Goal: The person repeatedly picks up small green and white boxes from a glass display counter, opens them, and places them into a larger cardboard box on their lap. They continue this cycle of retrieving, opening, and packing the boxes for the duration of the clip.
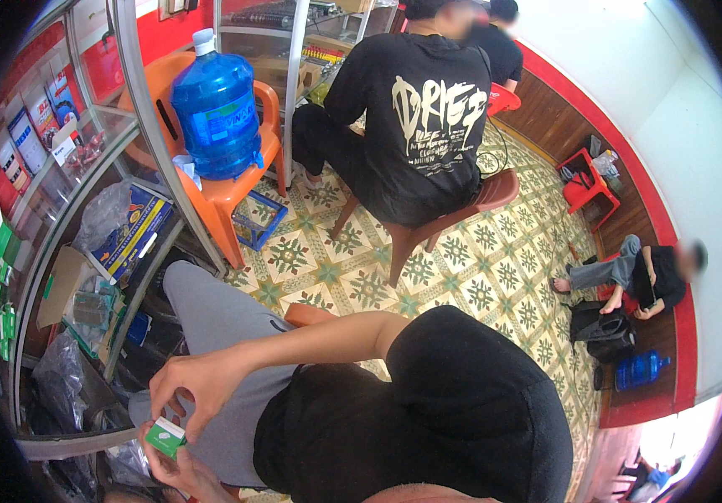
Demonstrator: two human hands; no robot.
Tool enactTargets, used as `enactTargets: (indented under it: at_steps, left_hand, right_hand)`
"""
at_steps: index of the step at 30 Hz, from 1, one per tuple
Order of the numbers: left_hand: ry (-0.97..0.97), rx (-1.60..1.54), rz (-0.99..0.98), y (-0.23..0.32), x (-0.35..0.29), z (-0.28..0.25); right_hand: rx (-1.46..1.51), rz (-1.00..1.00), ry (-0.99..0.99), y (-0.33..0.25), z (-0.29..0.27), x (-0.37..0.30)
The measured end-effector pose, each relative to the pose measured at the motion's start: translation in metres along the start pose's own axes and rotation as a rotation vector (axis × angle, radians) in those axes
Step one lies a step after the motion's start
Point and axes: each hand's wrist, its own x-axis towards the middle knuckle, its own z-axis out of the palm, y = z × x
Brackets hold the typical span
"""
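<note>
The left hand point(183, 475) pinches a small, crisp-edged green-and-white carton point(165, 441) between thumb and fingers, low over the lap, near the curved metal rim point(84, 445) of the glass display cabinet; the right hand point(197, 384) arches over it, fingers bent, thumb at the carton's edge, though whether it grips cannot be told. Soft grey trousers point(218, 323) lie beneath; beyond, a ribbed, translucent blue water bottle point(214, 126) stands on a smooth orange plastic chair point(225, 196).

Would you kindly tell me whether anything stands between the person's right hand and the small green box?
Nothing visible does; the right hand is close by the small green box, held in the left hand.
</note>
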Motion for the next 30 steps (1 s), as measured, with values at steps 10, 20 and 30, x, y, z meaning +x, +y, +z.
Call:
enactTargets:
  at_steps: [10, 20, 30]
  left_hand:
    - [0.020, 0.092, 0.007, 0.016, -0.001, 0.021]
    - [0.024, 0.165, 0.049, 0.014, -0.002, 0.025]
    - [0.064, 0.263, 0.119, 0.016, -0.001, 0.029]
  right_hand:
    - [-0.063, -0.010, 0.008, -0.001, -0.001, 0.001]
    - [-0.050, -0.001, 0.012, -0.004, -0.003, 0.000]
    - [-0.044, 0.030, -0.007, -0.003, -0.001, 0.000]
